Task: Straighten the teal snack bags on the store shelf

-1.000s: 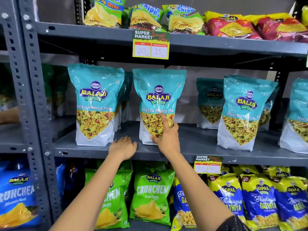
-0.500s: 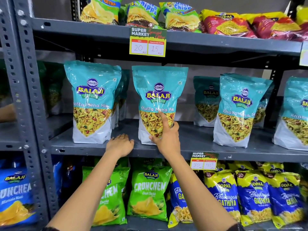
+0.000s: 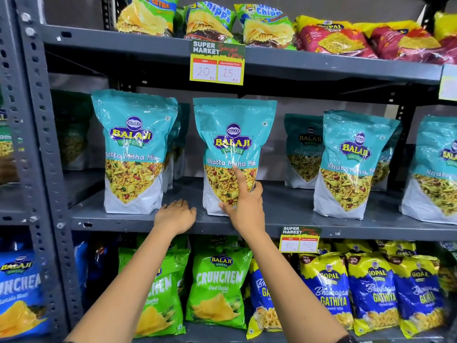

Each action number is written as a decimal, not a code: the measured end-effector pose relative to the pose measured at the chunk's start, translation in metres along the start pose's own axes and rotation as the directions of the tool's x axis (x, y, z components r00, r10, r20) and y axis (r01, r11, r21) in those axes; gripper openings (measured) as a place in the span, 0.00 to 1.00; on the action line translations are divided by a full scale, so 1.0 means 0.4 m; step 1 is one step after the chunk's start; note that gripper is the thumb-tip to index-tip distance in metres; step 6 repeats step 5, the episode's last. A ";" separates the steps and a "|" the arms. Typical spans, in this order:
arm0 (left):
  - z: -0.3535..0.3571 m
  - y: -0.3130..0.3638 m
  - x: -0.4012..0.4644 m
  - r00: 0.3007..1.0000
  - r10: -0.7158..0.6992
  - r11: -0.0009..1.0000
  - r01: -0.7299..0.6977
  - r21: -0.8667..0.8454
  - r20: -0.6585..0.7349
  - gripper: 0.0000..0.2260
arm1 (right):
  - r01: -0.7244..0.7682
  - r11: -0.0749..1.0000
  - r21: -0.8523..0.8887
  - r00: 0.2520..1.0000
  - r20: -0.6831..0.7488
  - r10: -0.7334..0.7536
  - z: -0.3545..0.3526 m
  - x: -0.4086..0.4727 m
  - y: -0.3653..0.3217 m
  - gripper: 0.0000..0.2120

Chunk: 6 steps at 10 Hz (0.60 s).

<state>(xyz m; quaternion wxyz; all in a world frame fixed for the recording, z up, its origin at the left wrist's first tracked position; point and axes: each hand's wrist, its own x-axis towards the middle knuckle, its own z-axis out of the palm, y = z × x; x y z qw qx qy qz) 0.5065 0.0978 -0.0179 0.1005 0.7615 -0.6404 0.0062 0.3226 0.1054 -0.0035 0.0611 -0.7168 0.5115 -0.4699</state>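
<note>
Several teal Balaji snack bags stand on the grey middle shelf (image 3: pixel 284 209). My right hand (image 3: pixel 243 206) grips the lower front of the middle teal bag (image 3: pixel 233 144), index finger up across its clear window; that bag stands upright. My left hand (image 3: pixel 175 215) lies palm down on the shelf's front edge, between the middle bag and the left teal bag (image 3: pixel 133 149), touching neither. Another teal bag (image 3: pixel 351 164) to the right leans slightly to the right. One more teal bag (image 3: pixel 437 169) is cut off by the right edge. Further teal bags stand behind in shadow.
A price tag (image 3: pixel 217 63) hangs from the top shelf right above the middle bag. Chips bags (image 3: pixel 210 21) and red packs (image 3: pixel 333 38) fill the top shelf. Green (image 3: pixel 217 288) and blue-yellow bags (image 3: pixel 331 293) crowd the bottom shelf. A grey upright post (image 3: pixel 37 144) stands at left.
The middle bag has straightened a little under my right hand, which stays on it. My left hand remains on the shelf edge. The view shifted slightly.
</note>
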 end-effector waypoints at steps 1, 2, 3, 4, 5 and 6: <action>0.000 0.003 -0.002 1.000 0.006 1.000 -0.006 0.002 0.004 0.27 | -0.011 1.000 -0.002 1.000 -0.001 0.011 -0.002 -0.003 -0.004 0.47; 0.005 -0.003 0.002 1.000 0.006 1.000 -0.006 0.009 0.005 0.26 | 0.004 1.000 0.001 1.000 -0.010 -0.004 0.004 -0.002 0.001 0.48; 0.008 0.000 0.005 1.000 0.002 1.000 -0.002 -0.005 0.007 0.27 | 0.007 1.000 0.003 1.000 -0.003 -0.007 -0.001 -0.006 0.007 0.51; 0.010 -0.002 0.008 0.999 -0.001 1.000 0.000 -0.013 -0.039 0.26 | 0.007 0.999 0.048 1.000 0.027 -0.008 -0.007 -0.014 0.030 0.55; 0.005 0.000 0.011 0.992 -0.034 0.991 0.017 -0.135 -0.124 0.25 | 0.010 0.983 0.184 1.000 -0.006 -0.009 -0.055 -0.025 0.037 0.55; 0.005 0.000 0.011 0.992 -0.034 0.991 0.017 -0.135 -0.124 0.25 | 0.010 0.983 0.184 1.000 -0.006 -0.009 -0.055 -0.025 0.037 0.55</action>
